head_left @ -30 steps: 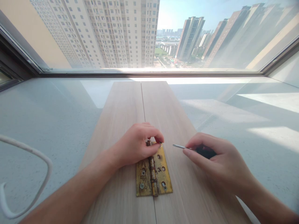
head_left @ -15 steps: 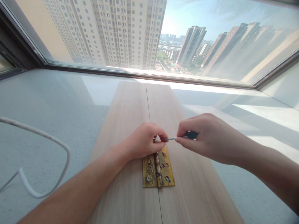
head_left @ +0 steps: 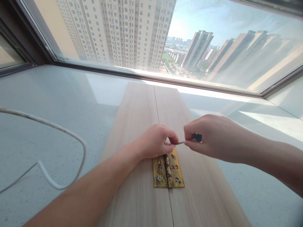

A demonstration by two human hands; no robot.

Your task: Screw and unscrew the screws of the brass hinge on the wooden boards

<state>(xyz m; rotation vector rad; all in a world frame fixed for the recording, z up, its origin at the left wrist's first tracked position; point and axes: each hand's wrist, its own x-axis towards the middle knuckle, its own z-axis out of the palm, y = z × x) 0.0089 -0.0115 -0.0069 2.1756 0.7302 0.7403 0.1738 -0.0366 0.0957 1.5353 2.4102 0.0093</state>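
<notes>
A rusty brass hinge (head_left: 168, 171) lies flat across the seam of two light wooden boards (head_left: 139, 126), held by screws. My left hand (head_left: 153, 142) rests on the hinge's far end, fingers pinched together over it; what they pinch is hidden. My right hand (head_left: 208, 138) is closed on a small screwdriver (head_left: 189, 140) with a black handle and thin metal shaft. The shaft points left and its tip reaches the pinched fingertips of the left hand, just above the hinge's top edge.
The boards lie on a pale grey speckled sill (head_left: 59, 110) below a wide window (head_left: 165, 41) looking onto tower blocks. A white cable (head_left: 71, 138) loops across the sill at the left. A dark window frame (head_left: 28, 53) runs along the back.
My right hand has brought the screwdriver leftward from the board's right side until its tip meets my left fingertips. The left hand stays on the hinge. The camera has shifted left.
</notes>
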